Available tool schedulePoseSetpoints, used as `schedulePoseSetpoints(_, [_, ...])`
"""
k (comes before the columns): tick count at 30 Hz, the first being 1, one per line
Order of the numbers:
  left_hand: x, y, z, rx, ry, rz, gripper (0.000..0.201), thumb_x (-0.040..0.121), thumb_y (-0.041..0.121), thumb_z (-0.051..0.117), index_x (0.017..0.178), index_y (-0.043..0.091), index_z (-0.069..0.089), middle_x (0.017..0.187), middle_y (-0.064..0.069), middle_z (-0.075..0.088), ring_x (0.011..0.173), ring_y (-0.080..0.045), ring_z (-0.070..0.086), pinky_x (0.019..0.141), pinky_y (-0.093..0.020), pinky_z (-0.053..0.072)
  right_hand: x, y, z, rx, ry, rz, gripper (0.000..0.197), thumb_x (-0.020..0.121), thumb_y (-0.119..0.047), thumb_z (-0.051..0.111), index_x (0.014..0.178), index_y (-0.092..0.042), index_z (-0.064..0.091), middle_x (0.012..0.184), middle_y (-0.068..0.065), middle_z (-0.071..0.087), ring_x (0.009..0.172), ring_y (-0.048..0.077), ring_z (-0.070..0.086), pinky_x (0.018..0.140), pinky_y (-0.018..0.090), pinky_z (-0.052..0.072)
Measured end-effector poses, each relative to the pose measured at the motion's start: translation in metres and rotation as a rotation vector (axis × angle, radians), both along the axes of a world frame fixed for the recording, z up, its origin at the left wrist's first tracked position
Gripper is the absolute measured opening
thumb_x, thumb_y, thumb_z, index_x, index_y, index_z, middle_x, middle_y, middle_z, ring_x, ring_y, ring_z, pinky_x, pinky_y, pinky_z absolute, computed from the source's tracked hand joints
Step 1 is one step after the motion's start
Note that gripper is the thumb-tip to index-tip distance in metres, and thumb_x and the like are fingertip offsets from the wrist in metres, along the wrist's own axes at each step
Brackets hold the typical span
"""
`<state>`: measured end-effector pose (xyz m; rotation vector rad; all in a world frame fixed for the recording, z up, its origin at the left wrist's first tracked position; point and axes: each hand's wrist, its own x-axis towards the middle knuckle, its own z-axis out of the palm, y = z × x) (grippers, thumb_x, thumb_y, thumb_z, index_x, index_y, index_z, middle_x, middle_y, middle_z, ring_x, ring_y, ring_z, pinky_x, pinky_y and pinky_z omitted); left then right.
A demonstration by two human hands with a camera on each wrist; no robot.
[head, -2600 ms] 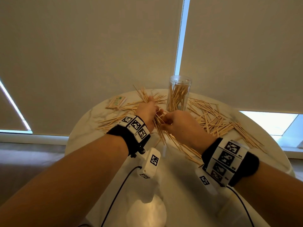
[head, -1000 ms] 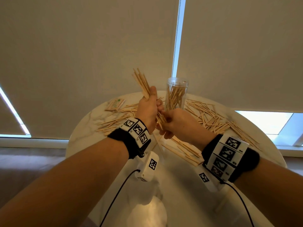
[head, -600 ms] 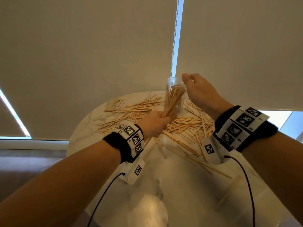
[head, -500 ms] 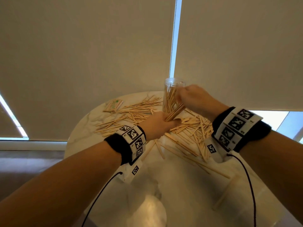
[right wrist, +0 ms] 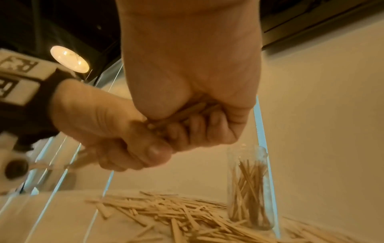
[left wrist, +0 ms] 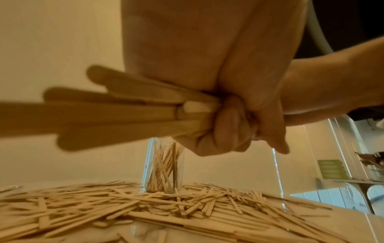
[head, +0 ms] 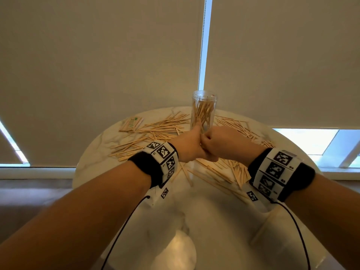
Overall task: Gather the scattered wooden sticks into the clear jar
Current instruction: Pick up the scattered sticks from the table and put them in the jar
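Note:
A clear jar (head: pixel 203 112) stands upright at the back of the round table, partly filled with wooden sticks. Just in front of it my left hand (head: pixel 190 147) and right hand (head: pixel 220 145) meet knuckle to knuckle above the table. The left wrist view shows my left hand (left wrist: pixel 226 128) gripping a bundle of sticks (left wrist: pixel 116 113) that fans out to the left. In the right wrist view my right hand (right wrist: pixel 197 125) curls round the other end of the same sticks (right wrist: pixel 193 108). Loose sticks (head: pixel 161 125) lie scattered on both sides of the jar and under my wrists.
The marble table (head: pixel 194 221) is bare near its front edge. A small packet of sticks (head: pixel 132 122) lies at the back left. Closed roller blinds (head: pixel 97 65) hang right behind the table. Cables run from both wristbands.
My right hand has left the jar's rim and come down to the left hand. Both now hold the bundle, which the left hand alone held low over the table before.

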<state>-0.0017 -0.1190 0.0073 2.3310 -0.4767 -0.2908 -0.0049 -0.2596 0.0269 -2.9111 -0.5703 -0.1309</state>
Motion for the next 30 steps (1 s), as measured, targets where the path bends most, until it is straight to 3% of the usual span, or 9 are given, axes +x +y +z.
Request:
schedulePoseSetpoints(2, [-0.002, 0.001, 0.003, -0.137, 0.106, -0.057, 0.114, 0.074, 0.022, 0.087, 0.155, 0.029, 0.008, 0.086, -0.008, 0.067, 0.052, -0.011, 0.052, 0.048, -0.028, 0.044, 0.001, -0.002, -0.001, 0.019, -0.017, 0.021, 0.048, 0.103, -0.042, 0.038, 0.064, -0.019, 0.055, 0.055, 0.0, 0.054, 0.049, 0.014, 0.048, 0.055, 0.032, 0.045])
schedulePoseSetpoints(4, [-0.008, 0.003, 0.011, -0.225, 0.157, -0.126, 0.08, 0.078, 0.014, 0.084, 0.141, 0.025, 0.037, 0.094, -0.01, 0.071, 0.054, -0.015, 0.058, 0.051, -0.032, 0.051, 0.0, -0.007, -0.001, 0.013, -0.04, 0.051, 0.042, 0.103, -0.042, 0.038, 0.065, -0.027, 0.05, 0.057, -0.002, 0.057, 0.052, 0.014, 0.051, 0.058, 0.033, 0.049])
schedulePoseSetpoints(7, [-0.007, 0.015, 0.023, -0.095, 0.063, -0.117, 0.061, 0.088, 0.041, 0.073, 0.141, 0.031, 0.045, 0.122, -0.004, 0.07, 0.097, -0.018, 0.07, 0.091, -0.044, 0.057, 0.004, -0.022, -0.001, 0.052, -0.078, 0.011, 0.049, 0.105, -0.043, 0.035, 0.072, -0.02, 0.064, 0.057, -0.004, 0.055, 0.051, 0.012, 0.05, 0.055, 0.029, 0.046])
schedulePoseSetpoints(9, [0.003, 0.029, 0.022, -0.034, -0.081, 0.064, 0.067, 0.089, 0.069, 0.054, 0.145, 0.033, 0.045, 0.125, 0.006, 0.069, 0.112, -0.013, 0.065, 0.106, -0.05, 0.044, 0.011, -0.035, 0.0, 0.096, -0.096, -0.087, 0.054, 0.104, -0.043, 0.035, 0.073, -0.014, 0.068, 0.055, -0.002, 0.051, 0.052, 0.014, 0.048, 0.051, 0.025, 0.04])
schedulePoseSetpoints(12, [0.016, 0.045, 0.014, -0.443, 0.046, 0.423, 0.067, 0.092, 0.073, 0.04, 0.136, 0.025, 0.055, 0.102, 0.005, 0.077, 0.102, -0.016, 0.068, 0.106, -0.05, 0.042, 0.017, -0.053, 0.001, 0.231, -0.147, -0.19, 0.057, 0.101, -0.039, 0.038, 0.067, -0.005, 0.068, 0.058, 0.009, 0.057, 0.057, 0.026, 0.054, 0.055, 0.028, 0.04])
schedulePoseSetpoints(15, [0.009, 0.029, 0.012, -0.808, 0.332, 0.505, 0.066, 0.091, 0.073, 0.044, 0.123, 0.018, 0.063, 0.113, -0.009, 0.073, 0.099, -0.029, 0.073, 0.095, -0.054, 0.052, 0.016, -0.042, -0.001, 0.343, -0.136, -0.175, 0.056, 0.1, -0.038, 0.04, 0.066, -0.004, 0.068, 0.056, 0.008, 0.056, 0.054, 0.024, 0.052, 0.053, 0.028, 0.039])
schedulePoseSetpoints(18, [0.001, 0.002, 0.015, -1.018, 0.368, 0.465, 0.055, 0.101, 0.053, 0.046, 0.112, 0.004, 0.069, 0.104, -0.018, 0.075, 0.089, -0.031, 0.075, 0.074, -0.044, 0.062, 0.013, -0.017, -0.004, 0.336, -0.119, -0.153, 0.057, 0.102, -0.043, 0.036, 0.07, -0.011, 0.069, 0.06, 0.002, 0.06, 0.054, 0.018, 0.053, 0.057, 0.031, 0.046])
schedulePoseSetpoints(25, [0.007, 0.009, 0.01, -0.833, 0.305, 0.504, 0.028, 0.091, 0.025, 0.073, 0.1, -0.001, 0.072, 0.086, -0.017, 0.075, 0.053, -0.018, 0.069, 0.041, -0.018, 0.05, 0.012, -0.018, -0.007, 0.38, -0.077, -0.065, 0.052, 0.105, -0.048, 0.032, 0.067, -0.025, 0.059, 0.06, -0.004, 0.057, 0.057, 0.013, 0.054, 0.059, 0.029, 0.04])
schedulePoseSetpoints(30, [0.023, 0.018, -0.001, -1.0, 0.376, 0.681, 0.033, 0.084, 0.023, 0.081, 0.108, 0.003, 0.069, 0.074, -0.011, 0.073, 0.043, -0.008, 0.06, 0.036, -0.014, 0.046, 0.009, -0.013, -0.012, 0.305, -0.326, 0.009, 0.045, 0.103, -0.056, 0.033, 0.071, -0.033, 0.056, 0.053, -0.007, 0.053, 0.051, 0.005, 0.049, 0.052, 0.024, 0.031])
